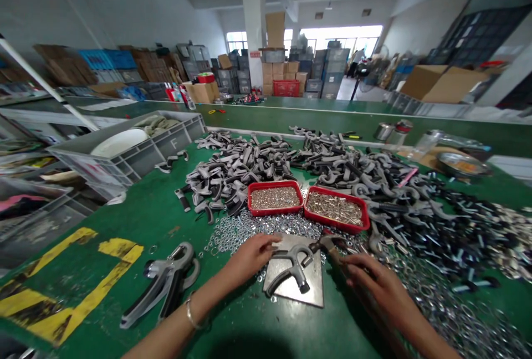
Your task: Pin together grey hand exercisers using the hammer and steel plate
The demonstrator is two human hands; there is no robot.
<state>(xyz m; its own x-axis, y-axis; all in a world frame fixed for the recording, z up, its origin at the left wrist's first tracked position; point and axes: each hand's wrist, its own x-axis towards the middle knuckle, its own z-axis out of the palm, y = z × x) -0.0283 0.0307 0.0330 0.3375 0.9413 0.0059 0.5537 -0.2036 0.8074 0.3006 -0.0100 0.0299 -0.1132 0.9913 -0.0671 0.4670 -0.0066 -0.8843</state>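
A grey and black spring clamp [294, 266] lies on a square metal plate [311, 292] in front of me. My left hand [254, 252] is at the plate's left edge, by one handle end of that clamp. Its fingers are curled together, and anything between them is hidden. On the right, my right hand [376, 281] has its fingers bent about the wooden handle of a hammer [331, 248]. The hammer's head rests near the plate's upper right corner. Left of my left forearm lies another spring clamp [166, 278].
Red trays of small metal rivets [276, 198] and metal pins [336, 209] stand behind the plate, among loose nuts [236, 231]. Clamp parts [245, 162] are heaped beyond. Black-headed screws [440, 231] and metal rings [453, 298] spread rightward. A grey crate [160, 151] stands left.
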